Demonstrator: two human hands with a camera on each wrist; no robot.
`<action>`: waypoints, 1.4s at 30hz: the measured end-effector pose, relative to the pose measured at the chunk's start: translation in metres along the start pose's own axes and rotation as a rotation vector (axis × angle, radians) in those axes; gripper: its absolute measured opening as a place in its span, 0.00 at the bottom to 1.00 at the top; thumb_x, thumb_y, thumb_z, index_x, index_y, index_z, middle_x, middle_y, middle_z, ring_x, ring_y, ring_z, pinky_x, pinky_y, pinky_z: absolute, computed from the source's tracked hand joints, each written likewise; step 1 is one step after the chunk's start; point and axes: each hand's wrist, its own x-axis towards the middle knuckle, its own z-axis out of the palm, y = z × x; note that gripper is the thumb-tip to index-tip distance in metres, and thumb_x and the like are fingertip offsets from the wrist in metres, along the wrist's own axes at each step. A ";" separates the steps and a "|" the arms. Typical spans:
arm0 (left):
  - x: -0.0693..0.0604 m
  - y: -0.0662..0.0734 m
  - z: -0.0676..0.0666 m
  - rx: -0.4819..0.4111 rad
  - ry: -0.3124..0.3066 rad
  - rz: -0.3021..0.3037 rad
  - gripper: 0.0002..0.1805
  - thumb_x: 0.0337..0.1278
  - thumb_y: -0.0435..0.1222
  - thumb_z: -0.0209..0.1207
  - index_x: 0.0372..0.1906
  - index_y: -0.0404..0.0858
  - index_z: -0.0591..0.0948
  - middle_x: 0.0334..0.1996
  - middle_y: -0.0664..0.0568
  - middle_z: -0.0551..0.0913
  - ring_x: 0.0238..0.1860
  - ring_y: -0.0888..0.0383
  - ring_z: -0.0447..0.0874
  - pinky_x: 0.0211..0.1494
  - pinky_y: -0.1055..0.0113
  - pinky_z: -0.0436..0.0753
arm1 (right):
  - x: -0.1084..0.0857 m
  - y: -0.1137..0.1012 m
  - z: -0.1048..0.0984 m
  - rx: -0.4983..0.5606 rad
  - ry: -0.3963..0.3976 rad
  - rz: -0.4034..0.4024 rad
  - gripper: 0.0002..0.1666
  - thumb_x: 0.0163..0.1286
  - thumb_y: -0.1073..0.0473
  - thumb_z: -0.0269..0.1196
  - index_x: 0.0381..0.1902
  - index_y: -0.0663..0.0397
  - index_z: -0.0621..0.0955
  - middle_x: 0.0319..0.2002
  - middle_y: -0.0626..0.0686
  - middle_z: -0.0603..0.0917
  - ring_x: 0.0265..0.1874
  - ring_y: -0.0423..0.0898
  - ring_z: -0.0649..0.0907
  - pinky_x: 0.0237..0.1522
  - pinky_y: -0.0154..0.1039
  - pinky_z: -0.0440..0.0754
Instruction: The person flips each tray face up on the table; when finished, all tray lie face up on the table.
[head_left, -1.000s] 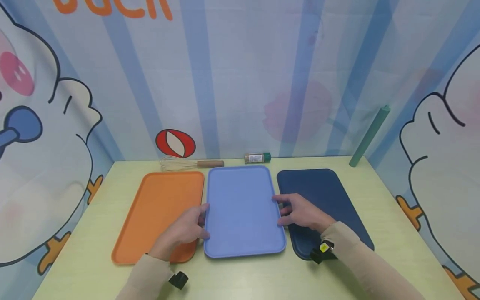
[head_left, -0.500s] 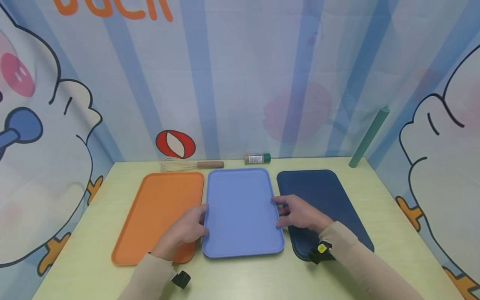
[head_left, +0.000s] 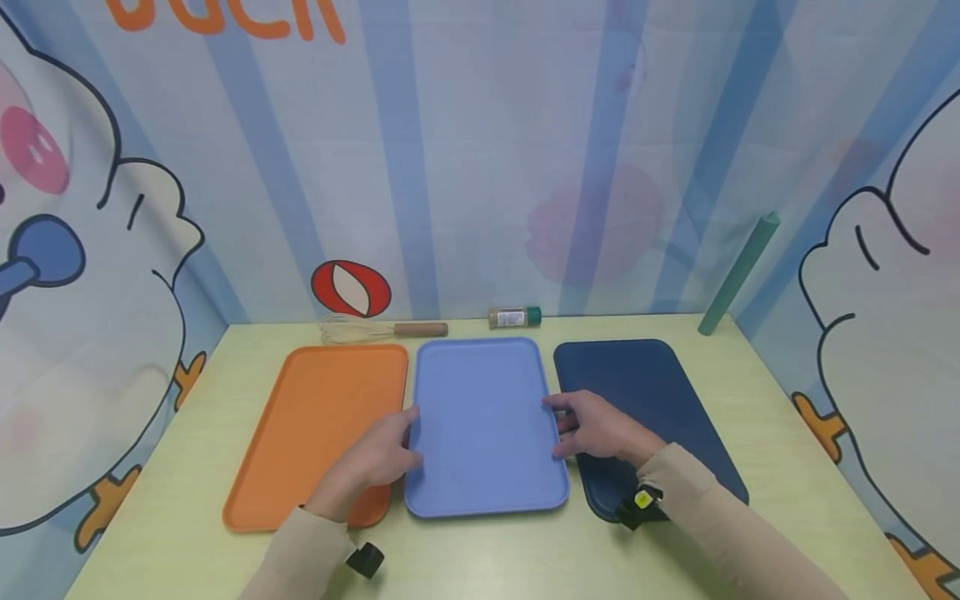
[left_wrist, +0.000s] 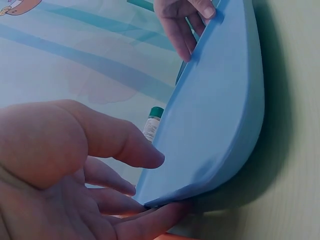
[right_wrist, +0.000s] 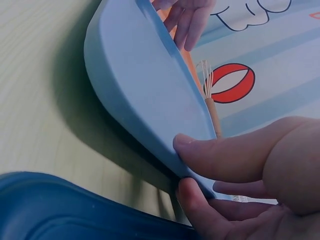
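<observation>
Between my hands is a light blue tray (head_left: 487, 425), a shallow rectangle with rounded corners. My left hand (head_left: 375, 454) is at its left rim, the thumb lying over the edge and the fingers beside and beneath it, as the left wrist view shows. At the right rim, my right hand (head_left: 596, 425) pinches the edge with the thumb (right_wrist: 225, 155) above and a finger (right_wrist: 200, 205) below. Dark shadow runs along the tray's near side in both wrist views; whether it fully touches the table is unclear.
An orange tray (head_left: 330, 417) lies at left, a navy tray (head_left: 637, 392) at right, partly under my forearms. Behind are a wooden-handled whisk (head_left: 420, 329) and a green-capped spice jar (head_left: 513, 317). A green stick-like object (head_left: 738, 275) leans on the back curtain (head_left: 480, 167).
The light blue tray has shifted slightly leftward and toward me, both hands moving with it. Over the last half second it stays almost still, while my left thumb reaches a little further over the rim.
</observation>
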 end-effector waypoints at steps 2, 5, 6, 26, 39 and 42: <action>-0.001 0.001 0.000 -0.002 0.000 0.002 0.43 0.62 0.26 0.63 0.80 0.24 0.59 0.77 0.30 0.65 0.78 0.35 0.64 0.74 0.41 0.71 | 0.000 0.000 0.000 -0.002 0.007 0.007 0.49 0.58 0.74 0.76 0.76 0.68 0.69 0.66 0.67 0.79 0.58 0.57 0.85 0.52 0.47 0.88; -0.002 0.003 0.000 -0.008 -0.003 -0.004 0.43 0.63 0.26 0.63 0.80 0.25 0.58 0.78 0.30 0.64 0.78 0.35 0.64 0.74 0.41 0.71 | -0.002 -0.001 0.000 -0.007 0.003 0.004 0.49 0.58 0.73 0.77 0.76 0.68 0.69 0.65 0.67 0.80 0.57 0.56 0.85 0.51 0.47 0.88; -0.002 0.003 0.000 -0.010 -0.003 -0.005 0.43 0.63 0.26 0.63 0.80 0.25 0.58 0.78 0.30 0.64 0.78 0.35 0.64 0.73 0.41 0.71 | -0.002 -0.001 0.000 -0.007 0.002 0.004 0.49 0.58 0.73 0.77 0.76 0.67 0.69 0.65 0.67 0.80 0.57 0.56 0.85 0.51 0.47 0.88; -0.005 0.007 0.001 0.013 -0.010 -0.001 0.45 0.64 0.28 0.64 0.81 0.25 0.56 0.78 0.31 0.63 0.78 0.37 0.63 0.75 0.40 0.69 | -0.004 -0.002 0.003 -0.045 -0.002 0.016 0.49 0.58 0.74 0.77 0.76 0.66 0.70 0.63 0.65 0.81 0.54 0.54 0.85 0.49 0.46 0.88; -0.008 0.009 0.000 0.013 -0.017 -0.007 0.45 0.65 0.30 0.64 0.81 0.25 0.55 0.80 0.32 0.61 0.80 0.38 0.61 0.77 0.40 0.67 | -0.003 -0.004 0.007 -0.070 0.005 0.019 0.51 0.55 0.73 0.79 0.75 0.70 0.70 0.61 0.64 0.83 0.50 0.50 0.86 0.49 0.44 0.88; -0.009 0.009 0.001 0.013 -0.016 -0.007 0.45 0.65 0.30 0.64 0.81 0.25 0.55 0.80 0.32 0.61 0.80 0.38 0.60 0.77 0.40 0.66 | -0.004 -0.004 0.007 -0.082 0.002 0.012 0.51 0.55 0.73 0.79 0.75 0.71 0.70 0.60 0.64 0.83 0.49 0.50 0.86 0.49 0.44 0.89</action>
